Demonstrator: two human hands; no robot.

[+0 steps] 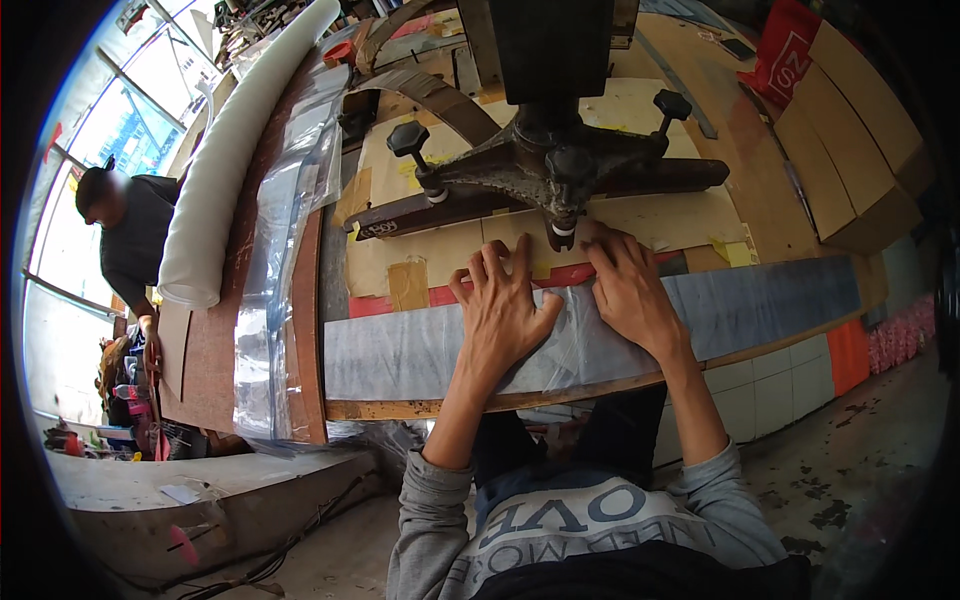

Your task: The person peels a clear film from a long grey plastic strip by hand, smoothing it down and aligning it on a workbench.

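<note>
My left hand rests with spread, slightly bent fingers on the front edge of a worktable, over a strip of bluish clear plastic sheet. Beside it, my right hand lies on the same sheet, fingers stretched forward and apart. Both sets of fingertips reach a red strip along the edge of a pale board patched with tape. Just beyond the fingers hangs a dark metal press head with a long bar and black knobs. Whether the fingertips pinch the sheet's edge is hard to see.
To the left stand a thick white roll and folded clear plastic. Another person in dark clothes is at the far left. Cardboard boxes and a red bag sit at the right. Cables trail below.
</note>
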